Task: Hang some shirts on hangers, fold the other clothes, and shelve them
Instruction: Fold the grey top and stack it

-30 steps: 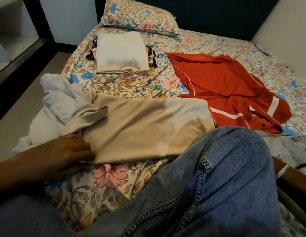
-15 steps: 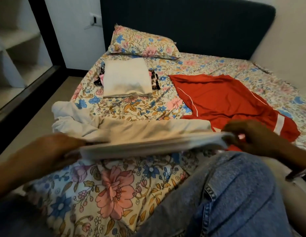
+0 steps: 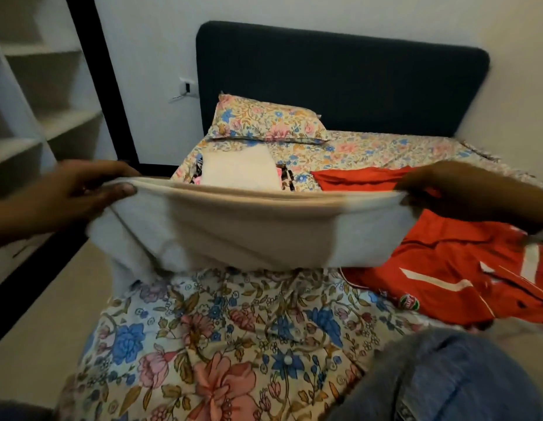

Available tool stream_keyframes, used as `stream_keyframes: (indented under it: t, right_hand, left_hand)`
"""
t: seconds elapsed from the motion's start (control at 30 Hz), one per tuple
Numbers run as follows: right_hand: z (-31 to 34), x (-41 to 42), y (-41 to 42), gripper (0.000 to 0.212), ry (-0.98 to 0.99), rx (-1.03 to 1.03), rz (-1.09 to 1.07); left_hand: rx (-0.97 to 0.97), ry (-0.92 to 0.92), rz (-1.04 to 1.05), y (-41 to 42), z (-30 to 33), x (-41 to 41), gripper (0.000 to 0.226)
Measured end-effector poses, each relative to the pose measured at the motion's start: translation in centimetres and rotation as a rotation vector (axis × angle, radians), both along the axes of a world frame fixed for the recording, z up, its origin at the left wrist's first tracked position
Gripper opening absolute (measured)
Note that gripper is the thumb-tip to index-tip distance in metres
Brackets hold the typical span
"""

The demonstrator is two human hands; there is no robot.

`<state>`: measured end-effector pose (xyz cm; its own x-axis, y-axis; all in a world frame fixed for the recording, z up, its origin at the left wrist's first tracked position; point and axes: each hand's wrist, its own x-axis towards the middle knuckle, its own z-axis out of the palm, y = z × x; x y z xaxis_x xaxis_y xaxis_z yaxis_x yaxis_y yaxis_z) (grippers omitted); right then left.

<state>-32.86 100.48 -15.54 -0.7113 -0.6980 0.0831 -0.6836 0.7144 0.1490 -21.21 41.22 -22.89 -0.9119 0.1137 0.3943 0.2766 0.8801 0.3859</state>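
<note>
We see a big bed (image 3: 233,344) with a flowery sheet on it and a dark blue headboard (image 3: 340,80) at the far end. White shelves (image 3: 36,123) stand at the left side of the room.

A beige shirt (image 3: 249,229) is held up above the bed, stretched wide between our two hands. Its top edge runs across from one hand to the other, and the rest of it hangs down in a soft curve. At the lower left, part of it droops down to the sheet.

Our left hand (image 3: 81,192) grips the left end of the top edge, with the thumb on the front of the cloth and the fingers curled behind it. Our right hand (image 3: 446,189) pinches the right end of the same edge.

A red shirt (image 3: 446,268) with white stripes lies spread flat on the bed, below and behind our right hand. A folded white cloth (image 3: 239,173) lies farther back, past the beige shirt, on top of some other small clothes. A flowery pillow (image 3: 267,123) rests by the headboard. A knee in blue jeans (image 3: 446,381) shows at the bottom right.
</note>
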Motion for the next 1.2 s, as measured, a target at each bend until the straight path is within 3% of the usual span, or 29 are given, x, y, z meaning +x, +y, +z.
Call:
stream_keyframes:
  t: [0.07, 0.1, 0.13, 0.2, 0.23, 0.3, 0.47, 0.6, 0.7, 0.83, 0.93, 1.1, 1.2]
  right_hand:
    - [2.2, -0.8, 1.0, 0.014, 0.081, -0.175, 0.020]
    - [3.0, -1.6, 1.1, 0.017, 0.118, -0.238, 0.012]
    - [3.7, -2.9, 0.9, 0.017, 0.134, -0.279, -0.011]
    - [4.1, -6.0, -0.4, 0.016, 0.145, -0.254, -0.093]
    - [4.0, -7.6, -1.2, 0.015, 0.148, -0.218, -0.149]
    - [3.5, -10.2, -2.3, 0.015, 0.162, -0.180, -0.251]
    - [3.7, -12.0, -2.1, 0.018, 0.257, -0.266, -0.367]
    - [2.1, -9.0, -0.3, 0.014, 0.441, -0.290, -0.301]
    - [-2.3, -6.2, 1.8, 0.012, 0.548, -0.226, -0.278]
    - [-11.7, -2.9, 5.5, 0.012, 0.396, -0.119, -0.226]
    - [-17.8, -0.1, 7.5, 0.014, 0.217, 0.003, -0.216]
    - [-19.4, 2.5, 8.1, 0.010, 0.283, -0.082, -0.222]
    - [-18.8, 2.3, 8.4, 0.012, 0.238, -0.024, -0.223]
  left_hand:
    - [-0.081, 0.141, 0.151, -9.9, -1.0, -3.3, 0.049]
    - [-0.073, 0.236, 0.173, -11.9, -0.5, -4.2, 0.053]
    - [-0.062, 0.219, 0.099, -12.1, 0.7, -5.1, 0.047]
    - [-0.181, 0.088, 0.002, -5.3, 5.0, -5.9, 0.021]
    - [-0.284, 0.113, -0.012, -1.1, 6.8, -6.1, 0.016]
    - [-0.447, 0.137, -0.010, 2.9, 8.1, -7.3, 0.023]
    - [-0.351, 0.162, 0.120, 3.0, 8.3, -9.4, 0.030]
    - [-0.289, 0.228, 0.125, 4.5, 4.9, -5.4, 0.026]
    - [-0.306, 0.236, 0.007, 7.2, 0.3, -1.6, 0.021]
    - [-0.426, 0.158, -0.155, 10.9, -8.5, 2.2, 0.004]
    - [-0.598, 0.095, -0.329, 12.5, -14.6, 3.7, 0.022]
    - [-0.637, 0.250, -0.359, 12.3, -15.4, 3.9, 0.024]
    - [-0.589, 0.217, -0.319, 12.7, -14.8, 5.0, 0.037]
